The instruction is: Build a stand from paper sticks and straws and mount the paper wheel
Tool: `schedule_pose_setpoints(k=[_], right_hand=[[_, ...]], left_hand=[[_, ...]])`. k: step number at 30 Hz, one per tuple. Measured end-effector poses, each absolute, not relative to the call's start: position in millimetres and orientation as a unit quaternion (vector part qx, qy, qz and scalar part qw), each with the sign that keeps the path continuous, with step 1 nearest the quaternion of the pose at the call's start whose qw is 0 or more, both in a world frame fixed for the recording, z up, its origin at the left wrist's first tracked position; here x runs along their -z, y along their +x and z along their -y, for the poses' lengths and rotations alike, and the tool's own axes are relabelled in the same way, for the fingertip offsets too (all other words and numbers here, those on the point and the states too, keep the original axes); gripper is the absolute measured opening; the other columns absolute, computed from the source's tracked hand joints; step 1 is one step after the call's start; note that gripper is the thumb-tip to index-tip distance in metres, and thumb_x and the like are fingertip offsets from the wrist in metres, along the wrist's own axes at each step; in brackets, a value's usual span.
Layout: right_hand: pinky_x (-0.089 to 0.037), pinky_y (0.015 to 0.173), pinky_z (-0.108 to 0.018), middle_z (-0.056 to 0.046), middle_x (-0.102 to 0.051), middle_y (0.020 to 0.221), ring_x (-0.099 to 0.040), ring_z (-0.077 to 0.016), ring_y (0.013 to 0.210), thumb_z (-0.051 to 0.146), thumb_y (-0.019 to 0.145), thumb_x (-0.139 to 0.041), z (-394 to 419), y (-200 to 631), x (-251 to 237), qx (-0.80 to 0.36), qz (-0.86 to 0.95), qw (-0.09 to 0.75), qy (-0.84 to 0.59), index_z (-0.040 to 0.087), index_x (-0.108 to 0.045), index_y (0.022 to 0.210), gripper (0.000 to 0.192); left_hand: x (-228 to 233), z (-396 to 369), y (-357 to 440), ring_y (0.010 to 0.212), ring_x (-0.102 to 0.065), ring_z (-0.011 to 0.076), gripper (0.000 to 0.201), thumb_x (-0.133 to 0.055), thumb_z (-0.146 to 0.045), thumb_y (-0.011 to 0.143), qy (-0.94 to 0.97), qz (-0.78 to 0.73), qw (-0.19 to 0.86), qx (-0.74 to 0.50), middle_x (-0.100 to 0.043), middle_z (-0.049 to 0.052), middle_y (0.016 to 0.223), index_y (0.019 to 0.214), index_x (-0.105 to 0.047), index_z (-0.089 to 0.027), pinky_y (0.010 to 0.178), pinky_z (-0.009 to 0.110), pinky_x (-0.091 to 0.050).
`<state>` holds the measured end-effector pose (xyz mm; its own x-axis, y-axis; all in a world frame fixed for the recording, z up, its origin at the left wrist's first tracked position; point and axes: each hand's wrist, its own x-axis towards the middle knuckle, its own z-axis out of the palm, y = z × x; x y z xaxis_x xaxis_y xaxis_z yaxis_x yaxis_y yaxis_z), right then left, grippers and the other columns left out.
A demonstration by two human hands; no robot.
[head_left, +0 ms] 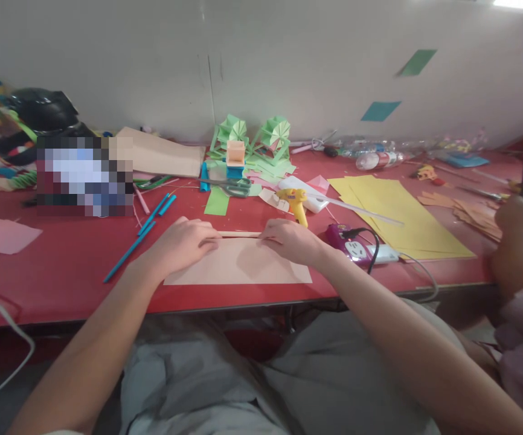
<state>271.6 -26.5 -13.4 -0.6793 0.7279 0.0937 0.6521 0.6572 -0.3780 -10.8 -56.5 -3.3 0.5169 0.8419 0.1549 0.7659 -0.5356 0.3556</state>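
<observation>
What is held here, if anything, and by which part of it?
The pale paper sheet, by its far edge, the left grip towards one end, the right grip towards the other.

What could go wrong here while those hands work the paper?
The roll or fold along the paper might go crooked if the left hand and right hand press unevenly. The right hand could bump the glue gun just beyond it. The right forearm might snag the black cord nearby.

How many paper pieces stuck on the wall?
2 on the wall, both toward the right: a green piece higher up, and a teal piece below and left of it. Neither looks covered.
</observation>
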Motion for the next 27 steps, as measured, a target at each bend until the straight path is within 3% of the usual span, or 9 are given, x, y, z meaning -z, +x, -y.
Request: schedule_pose_setpoints(k=[7, 13, 22, 27], right_hand=[[-0.046, 0.077, -0.031, -0.009, -0.070, 0.096, -0.065, -0.0207, 0.091, 0.020, 0.095, -0.055, 31.5, 271.0, 14.6, -0.122, 0.909, 0.149, -0.370, 0.018, -0.075, 0.097, 0.020], [-0.045, 0.076, -0.032, -0.009, -0.070, 0.095, -0.062, -0.0219, 0.092, 0.021, 0.098, -0.051, 32.4, 270.9, 15.4, -0.081, 0.917, 0.128, -0.369, 0.018, -0.076, 0.096, 0.025], [-0.042, 0.074, -0.033, -0.008, -0.069, 0.095, -0.061, -0.0217, 0.090, 0.008, 0.092, -0.048, 40.7, 273.9, 17.0, -0.023, 0.917, 0.081, -0.391, 0.018, -0.075, 0.098, 0.030], [-0.040, 0.071, -0.031, -0.008, -0.068, 0.095, -0.060, -0.0205, 0.087, 0.005, 0.090, -0.047, 40.3, 276.0, 17.3, -0.021, 0.912, 0.073, -0.403, 0.017, -0.074, 0.096, 0.030]], left_hand=[[7.6, 55.5, -2.8, 0.092, -0.067, 0.0239, 0.026, -0.051, -0.034, 0.096, 0.874, -0.438, 0.110, -0.177, -0.075, 0.006, 0.096, 0.098, -0.075, -0.026, 0.083, 0.036, -0.044], [11.7, 55.0, -4.3, 0.089, -0.067, 0.0229, 0.030, -0.046, -0.025, 0.096, 0.893, -0.426, 0.060, -0.135, -0.075, 0.005, 0.095, 0.095, -0.076, -0.025, 0.079, 0.035, -0.045], [14.6, 74.2, -30.0, 0.099, -0.071, 0.0263, 0.044, -0.043, -0.012, 0.082, 0.867, -0.473, 0.053, -0.149, -0.076, 0.009, 0.113, 0.107, -0.076, -0.025, 0.087, 0.038, -0.052], [10.8, 81.8, -33.9, 0.095, -0.074, 0.0265, 0.043, -0.044, -0.012, 0.080, 0.854, -0.498, 0.055, -0.145, -0.078, 0.007, 0.103, 0.105, -0.077, -0.027, 0.079, 0.034, -0.056]])
